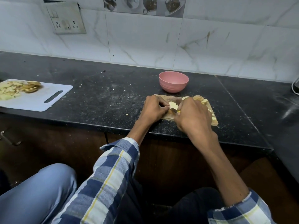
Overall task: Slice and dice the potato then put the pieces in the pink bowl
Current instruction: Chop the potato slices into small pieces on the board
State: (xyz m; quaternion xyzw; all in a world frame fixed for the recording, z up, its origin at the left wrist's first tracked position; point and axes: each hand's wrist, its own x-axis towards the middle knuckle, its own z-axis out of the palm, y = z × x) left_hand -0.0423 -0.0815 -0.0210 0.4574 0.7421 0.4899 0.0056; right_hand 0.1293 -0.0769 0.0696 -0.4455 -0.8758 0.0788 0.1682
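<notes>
A small wooden cutting board (214,122) lies near the counter's front edge. On it, a stack of pale potato slices (172,105) sits between my hands. My left hand (153,110) pinches the stack from the left. My right hand (192,116) is closed over a knife whose blade (175,110) meets the stack; the handle is hidden in the fist. More round slices (200,99) lie at the board's far right, and diced bits (213,117) sit along its right edge. The pink bowl (173,83) stands just behind the board, with nothing visible inside it.
A white plastic cutting board (48,97) with chopped potato and slices (19,90) lies at the far left of the black counter (105,97). Potato crumbs dot the counter. A tiled wall with a socket panel (66,20) is behind. Another person's blue-trousered leg (40,191) is at lower left.
</notes>
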